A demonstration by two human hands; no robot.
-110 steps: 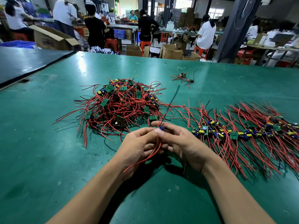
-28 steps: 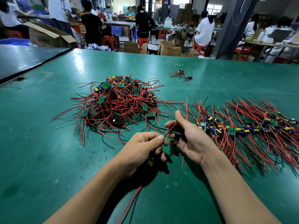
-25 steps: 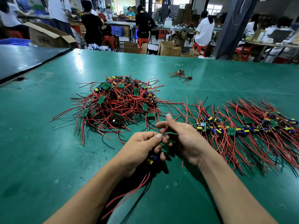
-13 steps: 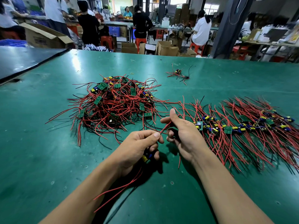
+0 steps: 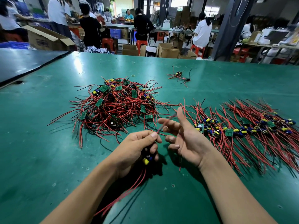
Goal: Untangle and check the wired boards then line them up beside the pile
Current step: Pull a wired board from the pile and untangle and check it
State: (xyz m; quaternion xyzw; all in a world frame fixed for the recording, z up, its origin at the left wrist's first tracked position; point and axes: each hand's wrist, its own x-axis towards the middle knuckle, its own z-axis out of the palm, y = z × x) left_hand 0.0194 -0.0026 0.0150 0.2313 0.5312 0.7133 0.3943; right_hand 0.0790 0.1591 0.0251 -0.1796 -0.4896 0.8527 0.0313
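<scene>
My left hand (image 5: 137,146) grips one wired board (image 5: 146,160); its yellow and blue parts peek out under my fingers. Its red and black wires trail down toward me, and one red wire sticks up between thumb and forefinger. My right hand (image 5: 184,136) is beside it, palm up, fingers spread and relaxed, holding nothing; that red wire, blurred, crosses in front of its fingers. A tangled pile of boards (image 5: 116,107) with red and black wires lies behind my hands. A lined-up row of boards (image 5: 242,128) stretches to the right, wires fanned out.
The green table (image 5: 40,159) has a small loose bundle of wired boards (image 5: 178,75) far back and a yellow rubber band (image 5: 133,75). A dark table (image 5: 19,62) adjoins at left. People, cardboard boxes and red stools fill the background.
My right hand has let go of the red wire and opened, palm up. My left hand keeps its grip on the board. The wires below it hang much the same.
</scene>
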